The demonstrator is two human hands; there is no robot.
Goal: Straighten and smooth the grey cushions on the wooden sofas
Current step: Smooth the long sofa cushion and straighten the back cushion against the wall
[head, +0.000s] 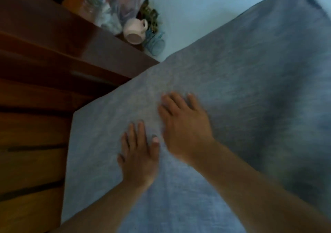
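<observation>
Matt cloth cushion [232,89], glossy wooden sofa [44,35]

There is only one view, from a camera on the person's head. It looks steeply down and forward, very near the cushion [232,89], which fills most of the picture. The wooden sofa [35,125] frame runs along the left edge.
</observation>
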